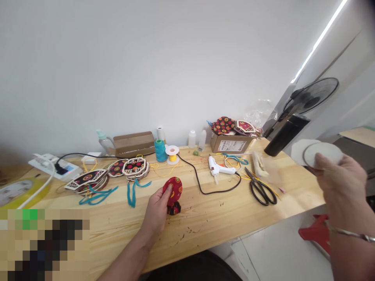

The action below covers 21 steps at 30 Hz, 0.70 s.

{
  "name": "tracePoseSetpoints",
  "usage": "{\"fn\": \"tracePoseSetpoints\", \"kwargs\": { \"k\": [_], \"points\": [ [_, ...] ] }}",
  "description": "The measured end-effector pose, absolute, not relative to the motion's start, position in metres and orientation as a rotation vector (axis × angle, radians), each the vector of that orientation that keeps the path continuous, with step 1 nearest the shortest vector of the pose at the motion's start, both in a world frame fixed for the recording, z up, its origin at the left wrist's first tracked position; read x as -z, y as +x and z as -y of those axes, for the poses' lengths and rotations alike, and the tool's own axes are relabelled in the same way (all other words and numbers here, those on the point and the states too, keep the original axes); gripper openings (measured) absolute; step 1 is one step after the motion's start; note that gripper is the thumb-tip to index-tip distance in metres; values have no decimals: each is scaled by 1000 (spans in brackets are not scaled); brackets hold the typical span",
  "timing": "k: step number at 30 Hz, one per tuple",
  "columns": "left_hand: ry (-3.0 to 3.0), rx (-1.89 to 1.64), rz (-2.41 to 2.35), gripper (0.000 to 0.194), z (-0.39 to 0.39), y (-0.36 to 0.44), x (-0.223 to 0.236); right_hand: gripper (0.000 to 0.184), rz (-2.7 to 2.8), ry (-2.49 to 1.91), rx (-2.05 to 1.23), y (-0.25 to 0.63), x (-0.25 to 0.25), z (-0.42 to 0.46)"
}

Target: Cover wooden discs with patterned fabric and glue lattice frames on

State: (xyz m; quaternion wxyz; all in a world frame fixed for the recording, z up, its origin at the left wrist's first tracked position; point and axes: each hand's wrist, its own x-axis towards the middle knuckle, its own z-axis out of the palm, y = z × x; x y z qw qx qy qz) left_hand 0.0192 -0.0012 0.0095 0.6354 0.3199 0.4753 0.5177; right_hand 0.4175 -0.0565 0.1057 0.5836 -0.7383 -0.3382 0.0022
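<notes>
Between the thumb and fingers of my left hand (pixel 156 210) is a red patterned fabric piece (pixel 176 188), rounded in outline, with a darker patterned part (pixel 174 208) below it. That hand is over the front middle of the table. Out past the table's right edge, my right hand (pixel 341 175) grips pale flat discs (pixel 324 153) by their near side, thumb on top. A white glue gun (pixel 218 168) lies on the wood right of my left hand. Black-handled scissors (pixel 260 189) rest near the right edge.
Stacked patterned ornaments (pixel 136 168) with teal ribbons lie at left, near a power strip (pixel 55 167). Teal thread (pixel 160 150) and a yellow spool (pixel 172 154) stand behind. A cardboard box (pixel 230 143) and black cylinder (pixel 285 134) are at back right. The glue gun's cord (pixel 202 189) crosses the table.
</notes>
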Motion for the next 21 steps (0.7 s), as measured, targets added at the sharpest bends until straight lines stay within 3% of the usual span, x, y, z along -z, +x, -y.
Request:
{"fn": "tracePoseSetpoints", "kwargs": {
  "k": [7, 12, 14, 16, 18, 19, 21],
  "points": [
    [887, -1037, -949, 47, 12, 14, -19, 41, 1336, -1391, -847, 222, -52, 26],
    [988, -942, -1057, 42, 18, -4, -22, 50, 1522, -1320, -1032, 181, -33, 22],
    [917, -949, -1078, 44, 15, -11, -19, 55, 1565, -1467, -885, 214, -41, 19],
    [829, -1001, -1085, 46, 11, -16, -16, 60, 1501, -1819, -366, 266, -51, 16],
    [760, -1057, -1102, 47, 7, -19, -12, 82, 1323, -2156, 117, 323, -58, 14],
    [742, -1076, -1110, 47, 5, -20, -11, 92, 1182, -2337, 233, 349, -59, 14],
    [729, -1095, -1114, 48, 3, -22, -9, 108, 920, -2624, 145, 389, -56, 13]
  ]
}}
